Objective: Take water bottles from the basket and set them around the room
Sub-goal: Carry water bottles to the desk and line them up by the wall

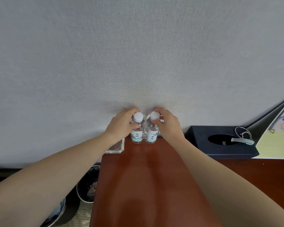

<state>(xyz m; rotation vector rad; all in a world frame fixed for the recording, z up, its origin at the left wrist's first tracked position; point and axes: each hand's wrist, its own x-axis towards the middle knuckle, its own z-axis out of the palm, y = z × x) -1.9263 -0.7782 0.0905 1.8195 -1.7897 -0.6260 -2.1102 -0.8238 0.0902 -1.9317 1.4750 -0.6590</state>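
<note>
Two small clear water bottles with white caps stand upright side by side at the far edge of a reddish-brown wooden table [147, 177], against the grey wall. My left hand [120, 124] grips the left bottle [137, 136] around its neck and shoulder. My right hand [168, 124] grips the right bottle [151, 136] the same way. Both bottles rest on the table and touch each other. The basket is not in view.
A black tissue box [202, 136] with a grey clip and a round tag on top sits to the right on the table. A leaning card or calendar [275, 141] stands far right. A clear acrylic stand [116, 147] is left of the bottles. Bins [88, 185] sit on the floor left.
</note>
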